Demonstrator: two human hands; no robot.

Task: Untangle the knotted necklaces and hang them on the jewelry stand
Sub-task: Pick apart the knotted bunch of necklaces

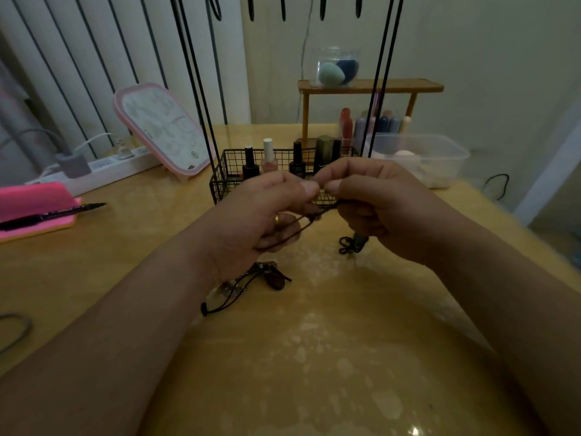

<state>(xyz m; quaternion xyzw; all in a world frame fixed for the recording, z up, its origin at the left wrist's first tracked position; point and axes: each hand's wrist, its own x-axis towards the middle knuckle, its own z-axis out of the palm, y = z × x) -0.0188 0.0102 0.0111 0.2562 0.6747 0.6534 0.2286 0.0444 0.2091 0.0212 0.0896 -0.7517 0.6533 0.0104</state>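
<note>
Hands, left [264, 212] and right [377, 206], on necklace [300, 222]

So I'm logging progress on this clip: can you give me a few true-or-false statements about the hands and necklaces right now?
1. The left hand and right hand both pinch a dark cord. True.
2. A second necklace lies on the table by the left wrist. True.
3. The wire basket is empty. False: nail polish bottles stand in it.
4. The pen lies inside the plastic container. False: it rests on the pink case.
</note>
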